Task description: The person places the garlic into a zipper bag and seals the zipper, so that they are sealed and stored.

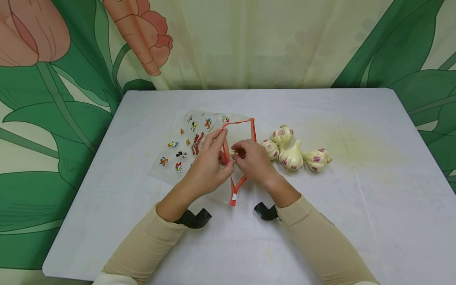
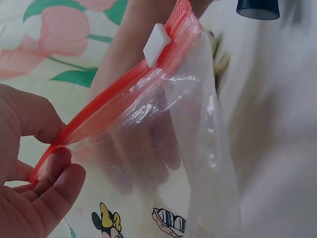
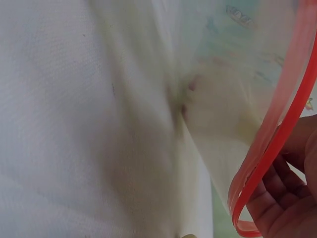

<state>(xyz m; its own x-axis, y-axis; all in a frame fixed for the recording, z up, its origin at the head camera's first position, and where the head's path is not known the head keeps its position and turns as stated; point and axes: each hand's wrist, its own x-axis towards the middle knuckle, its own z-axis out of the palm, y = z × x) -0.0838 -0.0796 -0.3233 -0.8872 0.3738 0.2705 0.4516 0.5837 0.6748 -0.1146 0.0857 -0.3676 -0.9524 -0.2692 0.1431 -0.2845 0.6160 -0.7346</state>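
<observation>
Started with the table (image 1: 356, 206), white cloth all over it. Found the zip bag (image 1: 185, 142) lying just left of centre: clear plastic with little cartoon prints, closed end out toward 10 o'clock and the mouth facing 3 o'clock. Spotted four garlic bulbs (image 1: 292, 156) bunched together at 3 o'clock from that mouth, close by but not touching the bag.

Then the hands. Had the left hand (image 1: 206, 166) on the 9 o'clock side of the opening, thumb and fingertips pinching the near lip and lifting it; saw the same pinch up close in the left wrist view (image 2: 29, 168). Had the right hand (image 1: 254, 160) at the 3 o'clock side, right in the mouth, fingers curled in toward the left hand. So, nearer the garlic by a good bit: the right hand, with the bulbs just past its knuckles at 3 o'clock.

Traced the red zipper rim (image 1: 253, 130) next: pulled open into a loop, long axis running roughly 12 to 6 o'clock, with the white slider (image 1: 234, 196) parked at the 6 o'clock end.

Smallest last: noticed a pale bit (image 1: 232, 152) right between the two sets of fingertips, inside the loop. Looked like garlic, honestly. Couldn't tell whether the right fingers actually gripped it or only touched it; the right wrist view showed mostly blurry plastic and rim.
</observation>
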